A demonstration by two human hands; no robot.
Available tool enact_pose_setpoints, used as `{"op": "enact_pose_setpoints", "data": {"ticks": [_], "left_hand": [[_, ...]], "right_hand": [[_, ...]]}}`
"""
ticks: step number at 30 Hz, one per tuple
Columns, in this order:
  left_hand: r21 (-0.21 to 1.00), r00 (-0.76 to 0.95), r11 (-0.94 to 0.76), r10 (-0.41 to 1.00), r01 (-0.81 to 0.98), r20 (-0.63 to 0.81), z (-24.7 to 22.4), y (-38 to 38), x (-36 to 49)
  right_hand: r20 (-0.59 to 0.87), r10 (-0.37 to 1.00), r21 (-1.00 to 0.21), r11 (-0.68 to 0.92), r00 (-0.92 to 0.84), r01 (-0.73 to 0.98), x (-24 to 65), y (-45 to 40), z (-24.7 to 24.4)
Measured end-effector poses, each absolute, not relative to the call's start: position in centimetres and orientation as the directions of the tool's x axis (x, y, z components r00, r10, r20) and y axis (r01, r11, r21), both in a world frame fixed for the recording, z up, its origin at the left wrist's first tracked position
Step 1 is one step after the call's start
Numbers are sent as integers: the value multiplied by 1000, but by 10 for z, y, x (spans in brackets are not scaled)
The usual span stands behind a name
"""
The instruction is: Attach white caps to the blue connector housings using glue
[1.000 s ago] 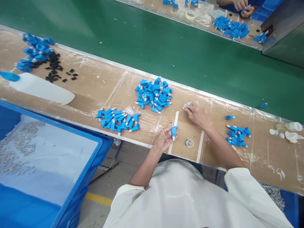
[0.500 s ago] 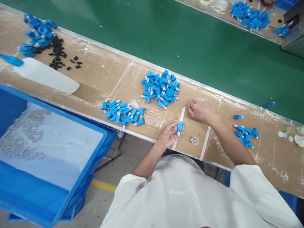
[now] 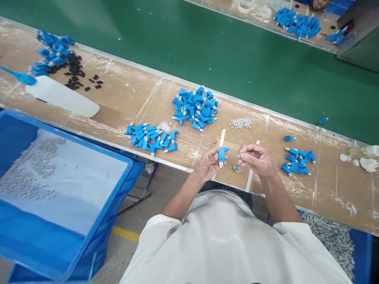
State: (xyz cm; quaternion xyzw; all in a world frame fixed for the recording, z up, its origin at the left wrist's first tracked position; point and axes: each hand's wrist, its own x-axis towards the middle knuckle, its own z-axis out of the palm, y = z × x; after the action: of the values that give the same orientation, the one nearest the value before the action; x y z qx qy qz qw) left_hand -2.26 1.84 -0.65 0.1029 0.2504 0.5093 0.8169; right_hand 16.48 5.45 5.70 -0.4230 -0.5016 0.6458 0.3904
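Observation:
My left hand (image 3: 209, 165) is closed around a blue plastic housing (image 3: 222, 154) with a white tip that points down toward me. Just to its right, my right hand (image 3: 256, 158) pinches a small grey piece (image 3: 240, 155) between thumb and fingertips; its shape is too small to make out. A small clear cup (image 3: 237, 168) with something dark in it stands below the right fingertips. Beyond the hands lies a pile of small grey pieces (image 3: 241, 122). Blue housings with white tips form a heap (image 3: 195, 106) at the back and a spread group (image 3: 151, 138) to the left.
More blue housings (image 3: 297, 161) lie on the right. Black parts (image 3: 74, 71) and a white scoop (image 3: 63, 96) are at the left. A green belt (image 3: 177, 47) runs behind the table. Blue bins (image 3: 126, 169) stand lower left and right. A co-worker's hand (image 3: 319, 4) shows at the top.
My right hand has come back from the small grey pieces toward my left hand, uncovering their pile. My left hand still holds the blue housing. The view has shifted slightly.

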Motion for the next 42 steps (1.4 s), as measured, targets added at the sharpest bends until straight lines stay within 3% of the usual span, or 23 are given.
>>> {"op": "enact_pose_setpoints", "data": {"ticks": [10, 23, 42], "left_hand": [[566, 329, 416, 909, -712, -254, 12, 12, -8], [664, 217, 328, 944, -672, -247, 18, 9, -3], [790, -10, 90, 993, -607, -121, 15, 5, -6]], "right_hand": [[-181, 934, -954, -244, -309, -177, 166, 36, 56], [-98, 964, -992, -113, -248, -48, 158, 16, 76], [-41, 980, -987, -9, -194, 163, 150, 12, 77]]}}
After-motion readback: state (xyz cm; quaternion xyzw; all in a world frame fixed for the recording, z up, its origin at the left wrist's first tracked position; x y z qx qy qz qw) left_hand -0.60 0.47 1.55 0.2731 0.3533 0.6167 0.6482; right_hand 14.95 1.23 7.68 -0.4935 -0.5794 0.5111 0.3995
